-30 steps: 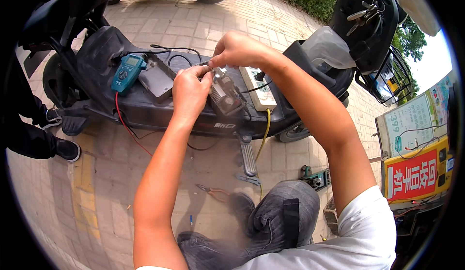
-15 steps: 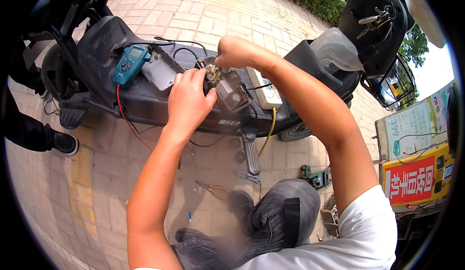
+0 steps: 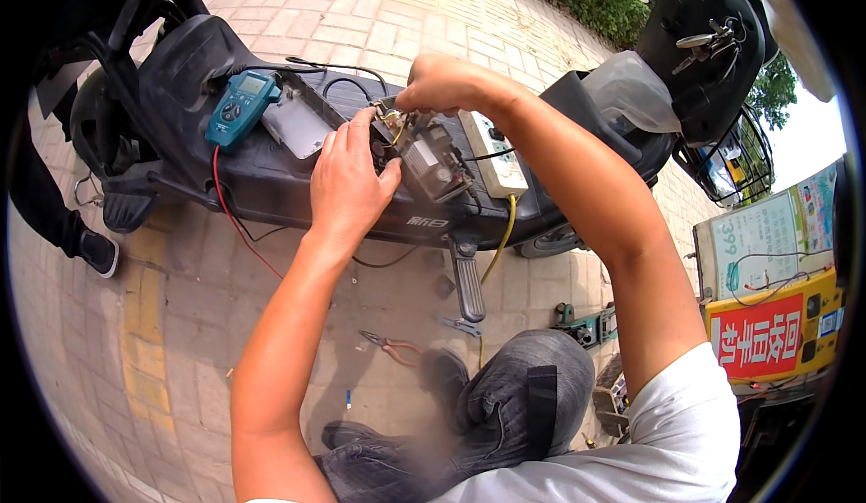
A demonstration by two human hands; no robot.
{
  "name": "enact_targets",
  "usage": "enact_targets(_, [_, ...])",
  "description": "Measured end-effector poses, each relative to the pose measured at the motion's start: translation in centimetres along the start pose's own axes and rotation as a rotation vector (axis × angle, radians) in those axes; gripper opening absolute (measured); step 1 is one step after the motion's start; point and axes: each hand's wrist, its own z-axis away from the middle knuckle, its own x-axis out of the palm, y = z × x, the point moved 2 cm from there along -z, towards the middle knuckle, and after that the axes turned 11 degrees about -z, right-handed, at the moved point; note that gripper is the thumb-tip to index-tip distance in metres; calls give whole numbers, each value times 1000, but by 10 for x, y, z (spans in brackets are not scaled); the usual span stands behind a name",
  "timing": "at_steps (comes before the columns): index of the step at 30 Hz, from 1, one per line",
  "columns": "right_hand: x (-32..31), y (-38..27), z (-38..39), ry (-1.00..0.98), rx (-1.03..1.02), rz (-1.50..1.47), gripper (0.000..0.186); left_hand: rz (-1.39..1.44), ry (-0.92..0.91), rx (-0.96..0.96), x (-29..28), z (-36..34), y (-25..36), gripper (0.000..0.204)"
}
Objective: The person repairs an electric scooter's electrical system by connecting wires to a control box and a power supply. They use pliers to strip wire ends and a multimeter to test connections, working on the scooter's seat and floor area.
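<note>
An opened electronic unit with a circuit board, a metal block and small wires lies on a black scooter's footboard. My left hand grips its left edge, fingertips at the far side and thumb at the near side. Over its far end, my right hand is closed with fingers pinched together; what they hold is hidden. Left of my left hand rests an open casing half, pale inside. Beyond it, a teal multimeter lies with a red lead hanging down.
A white power strip with a yellow cord lies right of the unit. Pliers and a blue-handled tool lie on the paving, near a green tool. Another person's shoe is at left; a yellow-red box stands right.
Both my hands stay at the unit with almost no change in grip. The view has shifted slightly. At the left, the other person's foot has moved a little further left.
</note>
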Motion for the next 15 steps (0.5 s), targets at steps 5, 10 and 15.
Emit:
enact_targets(5, [0, -1, -6, -3, 26, 48, 34, -28, -3, 4, -2, 0, -1, 66])
enact_targets(10, [2, -3, -5, -7, 41, 79, 35, -31, 7, 11, -1, 1, -2, 67])
enact_targets(15, [2, -7, -7, 13, 43, 161, 34, -48, 53, 51, 2, 2, -3, 67])
